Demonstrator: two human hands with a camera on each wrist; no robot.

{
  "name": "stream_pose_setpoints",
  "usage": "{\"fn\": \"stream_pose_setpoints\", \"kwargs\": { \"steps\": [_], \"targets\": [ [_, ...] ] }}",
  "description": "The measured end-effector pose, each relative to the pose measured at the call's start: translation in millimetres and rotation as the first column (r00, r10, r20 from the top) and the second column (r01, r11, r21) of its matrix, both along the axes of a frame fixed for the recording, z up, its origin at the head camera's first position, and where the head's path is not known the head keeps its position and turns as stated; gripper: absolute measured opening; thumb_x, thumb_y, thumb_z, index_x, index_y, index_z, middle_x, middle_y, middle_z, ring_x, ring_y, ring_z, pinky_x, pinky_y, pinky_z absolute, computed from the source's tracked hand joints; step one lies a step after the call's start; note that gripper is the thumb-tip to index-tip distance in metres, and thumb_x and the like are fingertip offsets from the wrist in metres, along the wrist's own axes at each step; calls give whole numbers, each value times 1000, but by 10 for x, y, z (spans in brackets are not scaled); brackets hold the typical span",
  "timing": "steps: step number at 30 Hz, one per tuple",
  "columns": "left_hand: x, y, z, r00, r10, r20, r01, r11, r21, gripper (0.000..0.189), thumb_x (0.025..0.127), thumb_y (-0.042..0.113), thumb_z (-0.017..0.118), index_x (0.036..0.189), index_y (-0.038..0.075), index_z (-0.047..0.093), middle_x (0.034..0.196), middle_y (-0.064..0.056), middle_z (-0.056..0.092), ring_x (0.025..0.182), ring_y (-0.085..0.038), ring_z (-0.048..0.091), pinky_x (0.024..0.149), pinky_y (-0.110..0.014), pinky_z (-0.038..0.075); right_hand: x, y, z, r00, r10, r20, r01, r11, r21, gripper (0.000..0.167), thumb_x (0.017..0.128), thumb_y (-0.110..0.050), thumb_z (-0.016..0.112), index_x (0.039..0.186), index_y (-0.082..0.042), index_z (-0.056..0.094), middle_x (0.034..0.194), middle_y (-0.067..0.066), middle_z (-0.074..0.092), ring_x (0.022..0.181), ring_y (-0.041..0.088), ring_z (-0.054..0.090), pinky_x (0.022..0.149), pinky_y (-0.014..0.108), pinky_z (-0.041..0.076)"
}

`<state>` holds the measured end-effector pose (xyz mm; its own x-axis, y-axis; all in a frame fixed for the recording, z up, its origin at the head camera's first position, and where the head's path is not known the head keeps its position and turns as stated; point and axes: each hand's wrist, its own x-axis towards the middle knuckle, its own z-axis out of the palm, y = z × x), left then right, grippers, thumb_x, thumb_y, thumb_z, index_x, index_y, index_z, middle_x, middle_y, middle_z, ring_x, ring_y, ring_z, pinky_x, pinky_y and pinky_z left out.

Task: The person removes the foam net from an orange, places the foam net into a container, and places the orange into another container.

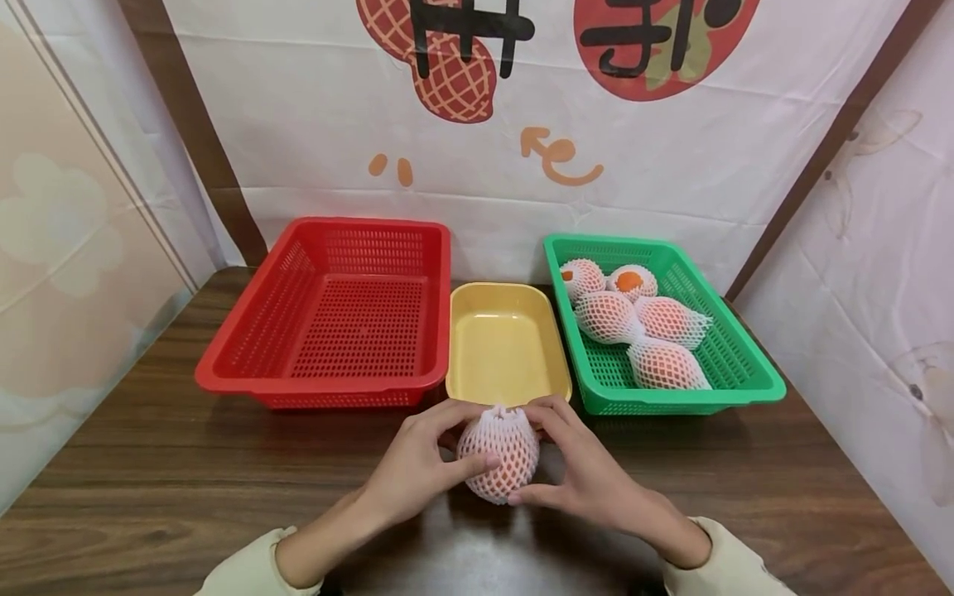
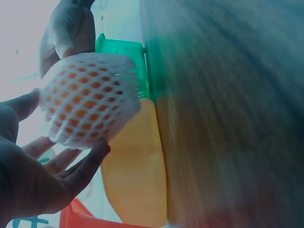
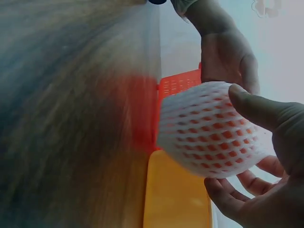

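Both hands hold one round, orange-coloured fruit in a white foam net (image 1: 498, 459) above the near side of the table, in front of the yellow tray. My left hand (image 1: 417, 465) grips its left side, the thumb lying across the front of the netting. From the right, my right hand (image 1: 589, 468) holds it between the thumb low down and the fingers near the top. The gathered net end points up and away in the head view. Through the mesh, orange skin shows in the left wrist view on the netted fruit (image 2: 83, 102).
A red basket (image 1: 324, 386) with nothing in it stands at the left. Beside it sits a shallow yellow tray (image 1: 507, 356). The green basket (image 1: 686, 397) at the right holds several netted fruits (image 1: 605, 316). A printed cloth (image 1: 499, 207) hangs behind the wooden table (image 1: 149, 488).
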<state>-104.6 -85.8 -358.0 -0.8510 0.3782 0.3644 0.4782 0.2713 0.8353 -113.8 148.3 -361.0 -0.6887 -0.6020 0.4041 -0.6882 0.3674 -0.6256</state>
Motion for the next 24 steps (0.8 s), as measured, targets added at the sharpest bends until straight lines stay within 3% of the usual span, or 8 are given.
{"fn": "stream_pose_setpoints", "kwargs": {
  "steps": [5, 9, 15, 20, 24],
  "targets": [
    [10, -10, -3, 1000, 12, 25, -10, 998, -59, 37, 76, 19, 82, 110, 15, 68, 109, 4, 64, 98, -13, 60, 80, -34, 53, -18, -10, -30, 999, 30, 44, -28, 999, -44, 59, 77, -26, 80, 128, -17, 52, 119, -5, 50, 107, 12, 51, 84, 33, 50],
    [18, -3, -16, 998, 22, 57, -18, 997, -80, 29, 75, 16, 82, 101, 16, 70, 102, 6, 66, 95, -12, 60, 78, -32, 53, -9, -17, -65, 1000, 6, 27, -5, 1000, -31, 51, 79, -27, 79, 124, -16, 59, 114, -7, 53, 102, 12, 54, 82, 32, 51],
    [11, 10, -24, 999, 18, 30, -16, 997, -81, 21, 74, 18, 82, 93, 18, 72, 98, 7, 66, 92, -12, 60, 74, -30, 54, 6, -23, -79, 999, -34, 6, 34, 999, -31, 41, 78, -30, 79, 115, -20, 65, 111, -9, 54, 101, 11, 54, 81, 35, 51],
    [20, 10, -25, 999, 22, 49, -19, 997, -71, 20, 75, 18, 82, 92, 18, 72, 100, 5, 66, 94, -14, 61, 73, -27, 53, 7, -41, -109, 999, -46, -22, 44, 997, -56, 41, 76, -28, 81, 113, -18, 66, 110, -7, 56, 100, 12, 54, 80, 35, 51],
    [13, 9, -26, 997, 8, 74, -4, 998, -59, 21, 78, 19, 80, 97, 17, 72, 102, 4, 65, 97, -15, 60, 74, -26, 53, -3, -49, -115, 998, -61, 5, 61, 996, -65, 38, 75, -28, 82, 109, -18, 67, 108, -7, 57, 98, 12, 55, 78, 34, 51]
  ]
}}
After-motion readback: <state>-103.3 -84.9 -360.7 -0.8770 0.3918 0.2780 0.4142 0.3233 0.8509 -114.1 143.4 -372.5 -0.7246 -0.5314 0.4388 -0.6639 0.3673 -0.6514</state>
